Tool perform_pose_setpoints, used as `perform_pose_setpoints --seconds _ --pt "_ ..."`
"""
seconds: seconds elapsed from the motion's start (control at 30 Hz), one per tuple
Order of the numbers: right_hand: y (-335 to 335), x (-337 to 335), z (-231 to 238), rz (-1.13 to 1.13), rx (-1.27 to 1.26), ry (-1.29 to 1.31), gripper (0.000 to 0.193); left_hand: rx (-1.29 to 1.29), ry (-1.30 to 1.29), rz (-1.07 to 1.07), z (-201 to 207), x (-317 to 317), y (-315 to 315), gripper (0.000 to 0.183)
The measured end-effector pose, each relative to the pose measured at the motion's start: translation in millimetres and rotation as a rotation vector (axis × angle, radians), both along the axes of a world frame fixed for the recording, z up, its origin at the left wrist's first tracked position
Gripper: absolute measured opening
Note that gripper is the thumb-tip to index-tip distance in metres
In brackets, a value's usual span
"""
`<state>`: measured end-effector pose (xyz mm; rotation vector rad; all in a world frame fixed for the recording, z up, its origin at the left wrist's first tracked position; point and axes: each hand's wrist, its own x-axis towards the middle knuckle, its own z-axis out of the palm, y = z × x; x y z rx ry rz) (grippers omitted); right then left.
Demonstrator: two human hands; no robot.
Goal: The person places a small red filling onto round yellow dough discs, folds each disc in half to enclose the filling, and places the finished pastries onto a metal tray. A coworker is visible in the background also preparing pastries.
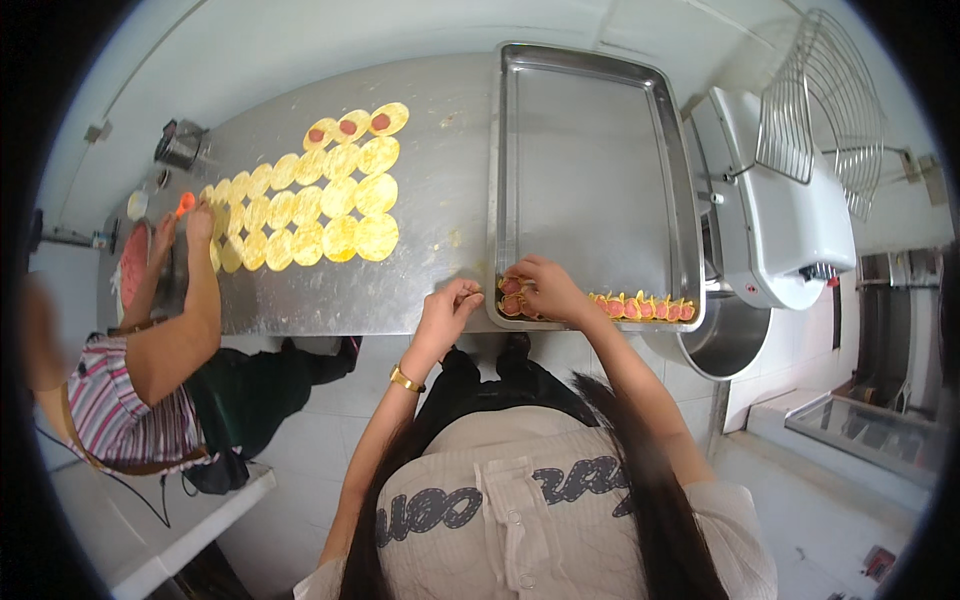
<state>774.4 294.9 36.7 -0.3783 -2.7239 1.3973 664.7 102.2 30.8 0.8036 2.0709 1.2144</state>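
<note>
My right hand [548,292] reaches into the near left corner of a large metal baking tray [600,64]. Its fingers are closed on a small open-topped dumpling [512,285], yellow wrapper around pink meat filling; the fingers partly hide it. More such dumplings [645,307] stand in a row along the tray's near edge, running to the right corner. My left hand [450,312] is just outside the tray's left wall, above the table's front edge. Its fingers are pinched together, and whatever may be between them cannot be made out.
Round yellow wrappers [340,196] lie in rows on the steel table [450,150]; three at the back carry meat. At the left, a co-worker [150,380] holds an orange spoon [186,204] near a bowl of pink filling [133,265]. A white mixer [770,190] stands right of the tray.
</note>
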Motion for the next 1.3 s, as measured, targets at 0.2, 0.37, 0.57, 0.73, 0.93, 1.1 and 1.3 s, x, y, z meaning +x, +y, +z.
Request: perform_pose_setpoints --seconds 0.2,0.37,0.57,0.73,0.93,1.1,1.3 --pt "-0.9 0.2 -14.0 0.002 0.012 0.021 0.027 0.064 -0.136 0.110 -6.0 -2.1 18.1 0.022" --pt "33.0 21.6 0.4 -0.221 0.118 0.262 0.033 -0.017 0.039 0.111 -15.2 -12.6 48.3 0.027" --pt "161.1 115.0 11.5 -1.153 0.755 0.037 0.044 -0.102 0.129 0.090 -24.7 -21.3 61.6 0.022" --pt "209.2 137.3 -29.1 -1.140 0.299 -0.197 0.039 -0.144 0.189 0.137 -23.4 -18.5 64.2 0.023" --pt "241.8 107.9 -44.9 -1.078 0.240 -0.071 0.027 -0.074 0.144 0.213 -14.6 -30.0 68.0 0.021" --pt "251.1 101.6 -57.1 -1.063 0.329 -0.026 0.027 -0.021 0.290 0.332 -9.0 -84.9 52.4 0.016" --pt "240.9 105.3 -53.9 -1.122 0.435 0.024 0.042 0.038 0.555 0.642 -3.4 -267.5 -2.0 0.011"
